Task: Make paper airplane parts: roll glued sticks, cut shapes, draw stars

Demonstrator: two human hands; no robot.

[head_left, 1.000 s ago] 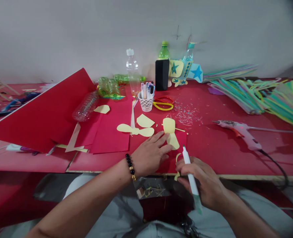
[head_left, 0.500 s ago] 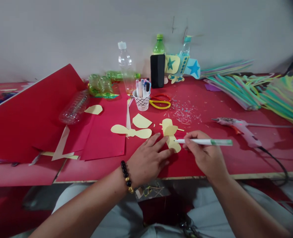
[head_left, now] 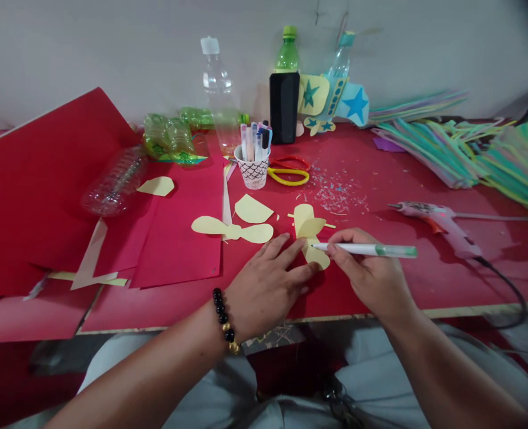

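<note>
My right hand (head_left: 370,275) grips a white marker pen (head_left: 366,249) with a green end, its tip at a pale yellow paper cutout (head_left: 318,257). This cutout has rounded lobes and a raised flap in its middle. My left hand (head_left: 270,280), with a beaded bracelet at the wrist, lies flat with fingers spread, fingertips on the cutout's left edge. Left of it rests a propeller-shaped yellow paper piece (head_left: 232,230). Just behind that lies an angular yellow paper scrap (head_left: 253,208).
A patterned cup of pens (head_left: 252,173), scissors (head_left: 289,177) and a black phone (head_left: 284,108) stand or lie farther back. A glue gun (head_left: 438,223) is at right, before coloured strips (head_left: 452,155). Red card (head_left: 44,196) and a clear bottle (head_left: 114,185) are at left.
The camera view has tilted and shifted slightly, so the table things sit higher in the picture. The marker tip has moved a little over the yellow cutout; the left hand stays on it.
</note>
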